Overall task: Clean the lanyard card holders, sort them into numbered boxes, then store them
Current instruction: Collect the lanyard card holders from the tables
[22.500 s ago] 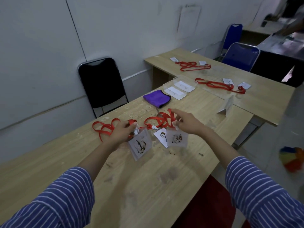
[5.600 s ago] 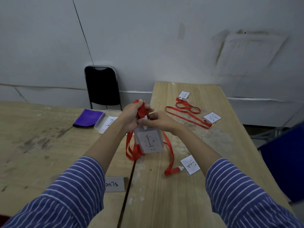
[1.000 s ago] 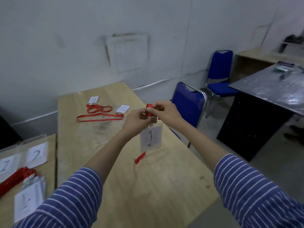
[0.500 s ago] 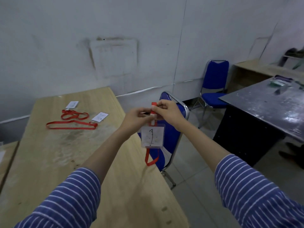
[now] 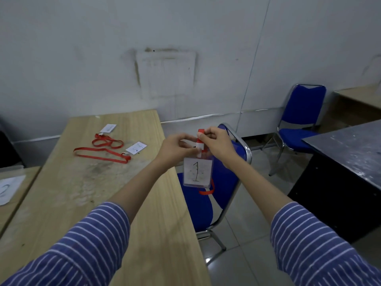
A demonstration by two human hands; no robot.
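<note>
On the scuffed wooden table [image 5: 115, 203] before us lie two red lanyards [image 5: 104, 148] in loose loops, their white card holders [image 5: 136, 147] resting just beside them toward the far end, while a neighbouring table [image 5: 18, 195] at left carries a numbered paper sheet [image 5: 8, 189].

Most of the red lanyard [image 5: 206, 190] is tucked behind the card holder [image 5: 197, 172] hanging under the right hand [image 5: 216, 143], just a loop peeking out. Way left of the left hand [image 5: 175, 148], a numbered sheet [image 5: 9, 189] gets cut off by the frame edge.
</note>
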